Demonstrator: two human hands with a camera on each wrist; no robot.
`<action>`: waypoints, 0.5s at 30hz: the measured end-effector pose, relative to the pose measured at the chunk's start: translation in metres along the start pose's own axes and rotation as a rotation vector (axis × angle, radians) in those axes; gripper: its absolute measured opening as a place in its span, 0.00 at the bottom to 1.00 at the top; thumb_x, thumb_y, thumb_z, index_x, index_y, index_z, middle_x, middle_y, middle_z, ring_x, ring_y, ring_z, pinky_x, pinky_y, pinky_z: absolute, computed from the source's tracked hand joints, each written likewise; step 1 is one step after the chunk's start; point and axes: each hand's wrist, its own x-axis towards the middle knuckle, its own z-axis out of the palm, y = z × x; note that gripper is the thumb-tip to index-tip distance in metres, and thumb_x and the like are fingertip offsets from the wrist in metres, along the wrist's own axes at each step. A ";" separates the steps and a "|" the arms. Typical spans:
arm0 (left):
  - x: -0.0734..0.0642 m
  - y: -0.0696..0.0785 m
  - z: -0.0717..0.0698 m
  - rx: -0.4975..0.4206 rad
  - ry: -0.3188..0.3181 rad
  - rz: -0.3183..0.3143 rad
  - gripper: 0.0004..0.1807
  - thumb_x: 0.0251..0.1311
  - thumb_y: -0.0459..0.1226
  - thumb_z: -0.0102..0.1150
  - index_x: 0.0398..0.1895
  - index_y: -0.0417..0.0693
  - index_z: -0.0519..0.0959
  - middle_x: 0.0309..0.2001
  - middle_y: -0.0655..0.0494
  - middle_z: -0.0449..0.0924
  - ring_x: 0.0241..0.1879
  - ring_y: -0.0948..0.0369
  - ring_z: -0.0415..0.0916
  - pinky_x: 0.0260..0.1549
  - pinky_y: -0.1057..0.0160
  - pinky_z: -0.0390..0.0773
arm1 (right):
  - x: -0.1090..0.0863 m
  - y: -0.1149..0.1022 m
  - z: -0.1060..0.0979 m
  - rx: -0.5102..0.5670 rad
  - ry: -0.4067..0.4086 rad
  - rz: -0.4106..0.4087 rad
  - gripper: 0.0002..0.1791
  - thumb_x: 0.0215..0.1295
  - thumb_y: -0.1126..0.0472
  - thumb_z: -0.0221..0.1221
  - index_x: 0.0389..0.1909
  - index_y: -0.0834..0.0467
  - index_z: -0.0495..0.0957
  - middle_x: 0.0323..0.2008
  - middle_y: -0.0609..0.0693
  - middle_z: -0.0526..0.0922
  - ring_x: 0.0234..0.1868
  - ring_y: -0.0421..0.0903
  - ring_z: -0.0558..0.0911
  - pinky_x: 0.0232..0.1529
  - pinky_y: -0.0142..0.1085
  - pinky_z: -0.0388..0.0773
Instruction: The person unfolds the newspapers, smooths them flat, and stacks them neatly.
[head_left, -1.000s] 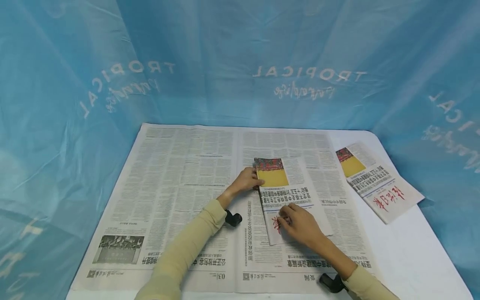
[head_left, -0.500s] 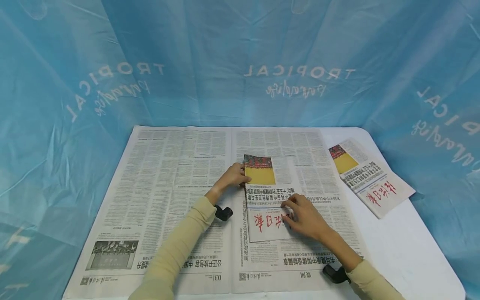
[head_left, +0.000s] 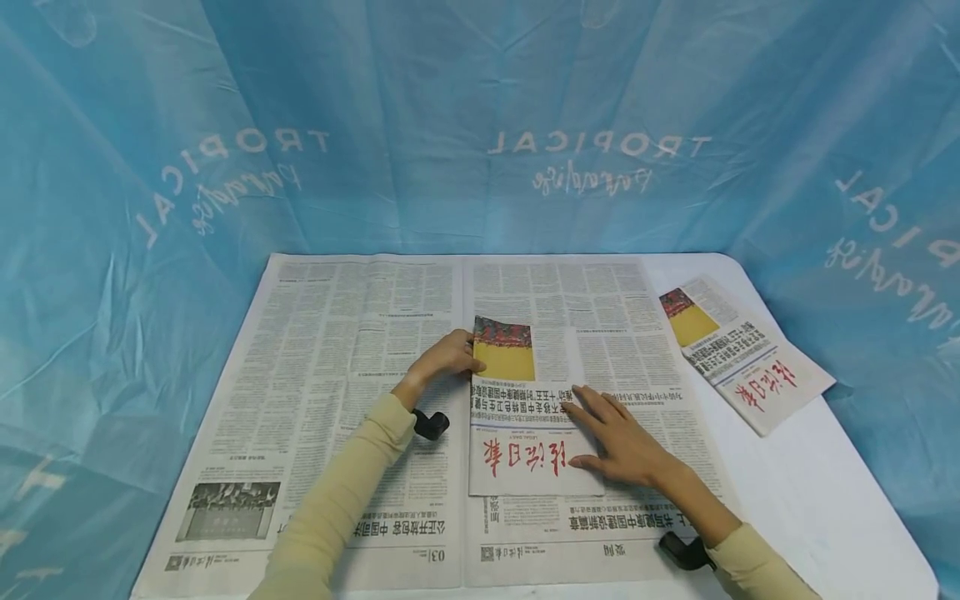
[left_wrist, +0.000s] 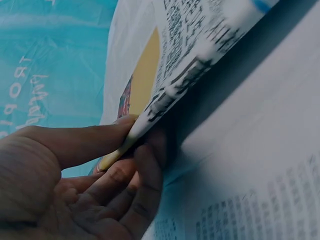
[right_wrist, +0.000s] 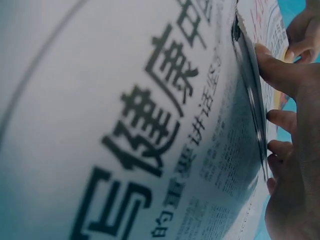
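Two folded newspapers share the table with one spread-out newspaper. The first, an oblong folded newspaper of thin white paper with red characters and a yellow-and-red picture (head_left: 517, 458), lies just right of centre, on the right page of the grey-white, two-page spread newspaper (head_left: 360, 333). The second folded newspaper, with the same print (head_left: 753, 358), lies askew between two and three o'clock from it.

Two bare hands are on the first folded newspaper. At its ten o'clock, the left hand (head_left: 446, 357) pinches the edge beside the yellow patch, thumb on top and fingers beneath; that edge stands raised. Between three and four o'clock, the right hand (head_left: 622, 442) rests with its fingers extended and spread, touching the paper without gripping it. Several thin layers show along the edge there.

Two pale yellow cloth sleeves (head_left: 337, 492) come in from seven and five o'clock, with one black device (head_left: 431, 426) at each wrist. Underneath is a smooth white table (head_left: 832, 500); a creased, glossy blue curtain with white mirror-reversed lettering (head_left: 420, 125) hangs from nine through twelve to three o'clock.
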 end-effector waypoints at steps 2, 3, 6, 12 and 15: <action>-0.002 0.000 -0.002 0.025 0.000 -0.028 0.32 0.62 0.35 0.61 0.66 0.27 0.64 0.28 0.47 0.78 0.24 0.60 0.67 0.30 0.63 0.67 | -0.001 0.000 0.000 -0.016 -0.013 -0.002 0.47 0.57 0.37 0.64 0.72 0.58 0.62 0.73 0.63 0.59 0.72 0.61 0.61 0.70 0.55 0.53; -0.003 0.001 -0.003 0.042 0.003 -0.037 0.35 0.61 0.36 0.62 0.69 0.28 0.61 0.35 0.44 0.81 0.27 0.59 0.70 0.34 0.61 0.70 | -0.001 0.000 0.000 -0.016 -0.023 0.003 0.48 0.57 0.36 0.63 0.72 0.58 0.61 0.73 0.62 0.59 0.73 0.61 0.60 0.70 0.54 0.53; -0.006 0.001 -0.004 0.061 -0.013 -0.061 0.40 0.61 0.38 0.62 0.72 0.31 0.57 0.48 0.37 0.81 0.32 0.55 0.77 0.45 0.56 0.74 | -0.003 0.000 -0.001 -0.009 -0.039 0.018 0.48 0.58 0.36 0.63 0.73 0.57 0.60 0.74 0.61 0.58 0.73 0.61 0.60 0.70 0.53 0.54; -0.002 0.003 -0.006 0.090 -0.029 -0.027 0.44 0.63 0.41 0.61 0.73 0.29 0.49 0.54 0.33 0.77 0.36 0.47 0.81 0.51 0.50 0.74 | -0.003 -0.002 -0.001 0.020 -0.077 0.060 0.48 0.58 0.36 0.63 0.74 0.56 0.60 0.74 0.60 0.57 0.73 0.61 0.59 0.69 0.54 0.57; 0.004 0.003 -0.007 0.157 0.020 -0.017 0.44 0.66 0.42 0.58 0.75 0.31 0.46 0.59 0.32 0.73 0.48 0.41 0.78 0.54 0.48 0.73 | -0.002 -0.002 0.000 0.033 -0.104 0.071 0.48 0.59 0.36 0.62 0.75 0.55 0.58 0.75 0.59 0.55 0.74 0.60 0.57 0.70 0.54 0.56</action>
